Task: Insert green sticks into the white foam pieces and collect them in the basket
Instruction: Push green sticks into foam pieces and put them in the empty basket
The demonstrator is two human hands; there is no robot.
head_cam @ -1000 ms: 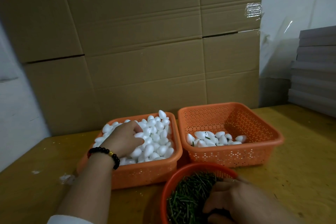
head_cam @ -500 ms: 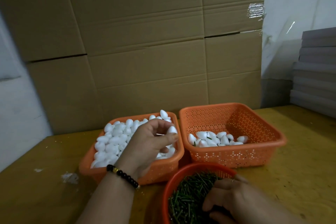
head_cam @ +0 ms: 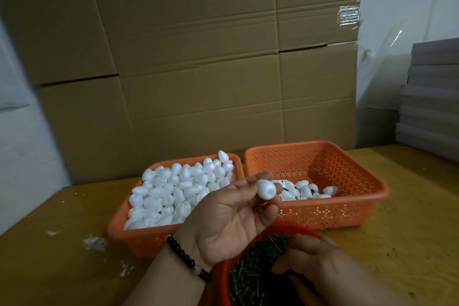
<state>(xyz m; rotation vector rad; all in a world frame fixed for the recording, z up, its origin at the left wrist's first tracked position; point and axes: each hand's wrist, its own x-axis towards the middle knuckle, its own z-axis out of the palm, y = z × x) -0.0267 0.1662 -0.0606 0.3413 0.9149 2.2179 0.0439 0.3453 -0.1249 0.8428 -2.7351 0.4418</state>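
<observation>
Head view: one egg-shaped white foam piece point(head_cam: 265, 192) is pinched at the fingertips of the left hand point(head_cam: 231, 218), palm turned up, so that its blunt end faces the person and is offered for a stick. The grip is light, thumb on one side and fingers on the other, probably because foam dents easily.

Just below and to the right of that grip, the right hand point(head_cam: 308, 256) is curled down into the round red basket point(head_cam: 223, 281) of green sticks point(head_cam: 255, 266); whether a stick is already pinched cannot be told, as the fingertips are buried among them. That basket is kept nearest the body, presumably so sticks are reached without stretching.

Behind and to the left of the left grip, the orange supply basket point(head_cam: 116, 226) is heaped with bare foam pieces point(head_cam: 178, 189). Directly behind the held piece, the orange collecting basket point(head_cam: 347, 211) holds only a few finished pieces point(head_cam: 305, 189), so the task is judged to be at an early stage. All three baskets rest on the yellow counter point(head_cam: 409, 231), in front of stacked cardboard boxes point(head_cam: 198, 57).
</observation>
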